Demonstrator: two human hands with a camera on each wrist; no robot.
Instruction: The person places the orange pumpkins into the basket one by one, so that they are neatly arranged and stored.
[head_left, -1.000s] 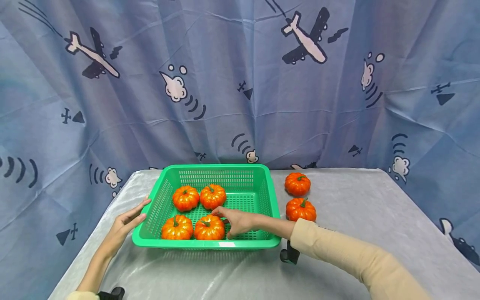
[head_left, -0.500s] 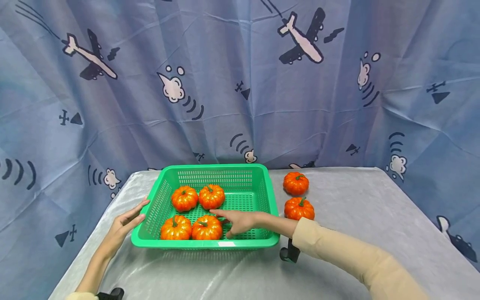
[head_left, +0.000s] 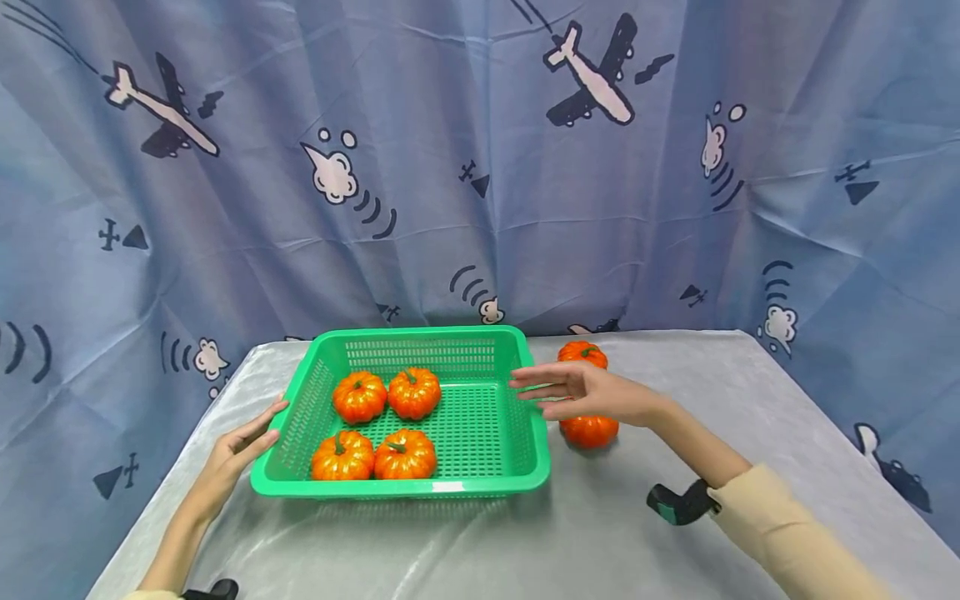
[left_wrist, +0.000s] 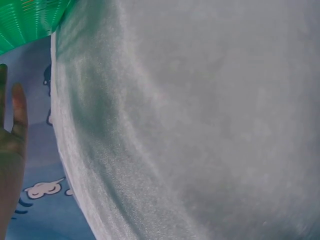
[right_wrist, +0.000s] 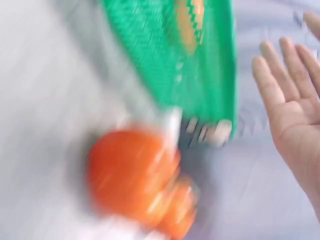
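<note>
In the head view a green plastic basket (head_left: 401,488) holds several small orange pumpkins, among them a front pumpkin (head_left: 405,455) and a back pumpkin (head_left: 414,393). My left hand (head_left: 231,457) rests its straight fingertips against the basket's left side. Above the basket's right rim hovers my right hand (head_left: 588,393), fingers extended and nothing in them. Behind and below it two more pumpkins stand on the table, a far one (head_left: 583,353) and a nearer one (head_left: 589,432), both partly covered by the hand. The right wrist view shows the same open palm (right_wrist: 300,120) beside blurred pumpkins (right_wrist: 132,177).
A pale grey cloth covers the table (head_left: 697,400). Behind it hangs a blue curtain (head_left: 420,167) printed with airplanes. A dark wrist camera (head_left: 681,503) is strapped on the right forearm.
My right hand has left the front pumpkin in the basket and moved right, over the basket's right rim. The left hand stays at the basket's side. The view has shifted slightly.
</note>
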